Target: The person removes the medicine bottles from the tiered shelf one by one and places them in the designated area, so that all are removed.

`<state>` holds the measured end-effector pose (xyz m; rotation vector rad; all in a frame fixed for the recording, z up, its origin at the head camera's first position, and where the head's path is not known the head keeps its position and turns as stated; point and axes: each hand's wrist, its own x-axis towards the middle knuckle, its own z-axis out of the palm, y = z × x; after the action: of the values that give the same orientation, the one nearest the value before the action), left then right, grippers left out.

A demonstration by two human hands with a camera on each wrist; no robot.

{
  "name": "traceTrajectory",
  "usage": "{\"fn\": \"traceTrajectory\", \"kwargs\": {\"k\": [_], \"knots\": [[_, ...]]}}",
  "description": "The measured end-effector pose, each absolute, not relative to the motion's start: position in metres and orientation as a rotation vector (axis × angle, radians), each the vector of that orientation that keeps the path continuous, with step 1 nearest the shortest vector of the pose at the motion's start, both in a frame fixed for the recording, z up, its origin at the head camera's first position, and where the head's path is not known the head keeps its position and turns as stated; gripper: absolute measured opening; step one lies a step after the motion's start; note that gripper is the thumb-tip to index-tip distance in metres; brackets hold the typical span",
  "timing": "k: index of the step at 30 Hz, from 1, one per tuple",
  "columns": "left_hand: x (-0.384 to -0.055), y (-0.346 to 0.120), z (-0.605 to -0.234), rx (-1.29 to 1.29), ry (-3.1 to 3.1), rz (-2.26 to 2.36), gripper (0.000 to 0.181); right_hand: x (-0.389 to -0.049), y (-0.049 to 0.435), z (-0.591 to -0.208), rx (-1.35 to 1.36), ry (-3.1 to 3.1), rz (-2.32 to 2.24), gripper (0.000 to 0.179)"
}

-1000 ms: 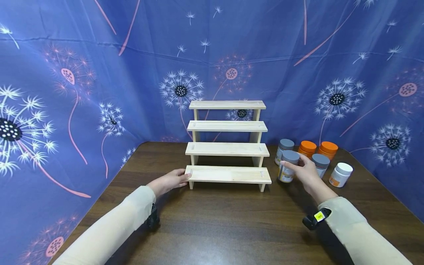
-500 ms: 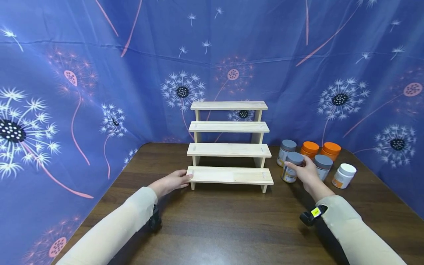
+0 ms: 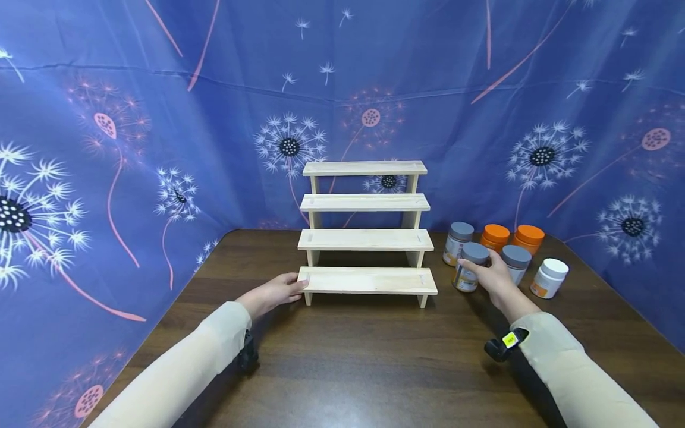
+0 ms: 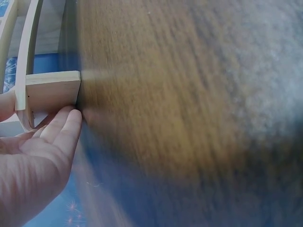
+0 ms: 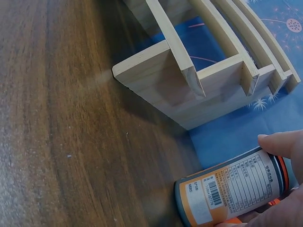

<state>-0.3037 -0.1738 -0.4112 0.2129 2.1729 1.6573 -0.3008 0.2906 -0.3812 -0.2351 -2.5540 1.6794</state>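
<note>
My left hand [image 3: 275, 292] holds the left end of the lowest shelf of a four-step wooden display stand [image 3: 369, 278]. In the left wrist view, the thumb lies against the shelf while the other fingers reach under it beside the stand's leg [image 4: 52, 87]. To the right of the stand, my right hand [image 3: 497, 278] grips a grey-lidded supplement jar [image 3: 465, 278] near its lid. The right wrist view shows this jar's label with a table of print and a barcode [image 5: 215, 192]. My fingers partly cover its top end.
Behind and beside the held jar are two grey-lidded jars [image 3: 456, 245], two orange-lidded jars [image 3: 495, 235] and a white jar [image 3: 549, 278]. A blue dandelion-print cloth [image 3: 225, 148] hangs behind the brown wooden table [image 3: 348, 356].
My right hand and the jar have shifted slightly to the right, nearer the other jars. My left hand keeps its hold on the stand. The head view moves a little.
</note>
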Motion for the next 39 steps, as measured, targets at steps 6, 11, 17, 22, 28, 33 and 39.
{"fn": "traceTrajectory", "kwargs": {"k": [6,11,17,22,28,33,39], "knots": [[-0.303,-0.173,-0.409,0.216,2.191,1.635,0.052,-0.3,0.288,-0.381,-0.258,-2.511,1.698,0.084],[-0.303,-0.168,-0.41,0.175,2.205,1.629,0.048,-0.298,0.287,-0.383,-0.277,-2.504,1.726,0.084],[-0.303,-0.164,-0.411,0.139,2.277,1.598,0.046,-0.298,0.286,-0.384,-0.266,-2.49,1.68,0.084],[-0.301,-0.164,-0.411,0.14,2.307,1.589,0.05,-0.298,0.285,-0.383,-0.24,-2.501,1.592,0.079],[-0.3,-0.163,-0.411,0.151,2.302,1.606,0.05,-0.299,0.286,-0.381,-0.229,-2.523,1.53,0.075],[-0.3,-0.163,-0.411,0.154,2.302,1.604,0.047,-0.299,0.286,-0.38,-0.235,-2.539,1.499,0.076],[-0.298,-0.166,-0.407,0.155,2.325,1.585,0.047,-0.299,0.282,-0.375,-0.184,-2.535,1.369,0.077]]}}
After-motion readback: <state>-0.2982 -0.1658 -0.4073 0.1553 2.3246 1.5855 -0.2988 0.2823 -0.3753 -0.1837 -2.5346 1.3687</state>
